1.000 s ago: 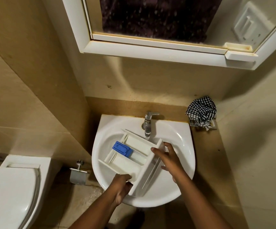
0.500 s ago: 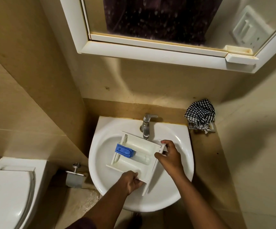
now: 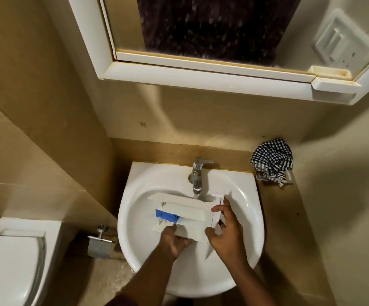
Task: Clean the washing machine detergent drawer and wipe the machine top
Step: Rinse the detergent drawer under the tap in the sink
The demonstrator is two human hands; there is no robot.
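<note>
A white detergent drawer [image 3: 185, 207] with a blue insert [image 3: 166, 215] is held tilted inside the white sink [image 3: 245, 208], just under the chrome tap [image 3: 198, 175]. My left hand [image 3: 175, 240] grips the drawer's near edge from below. My right hand [image 3: 225, 233] holds its right end, where the front panel is, with fingers spread around it. A thin stream seems to run from the tap onto the drawer.
A black-and-white checked cloth [image 3: 273, 161] lies on a soap dish at the right of the sink. A white-framed mirror cabinet [image 3: 201, 76] hangs above. A toilet [image 3: 9, 261] stands at the lower left, with a paper holder [image 3: 100, 244] beside it.
The drawer has been tipped up on its long edge, so its open side now faces me less. Both hands shifted with it. The camera has moved closer to the wall.
</note>
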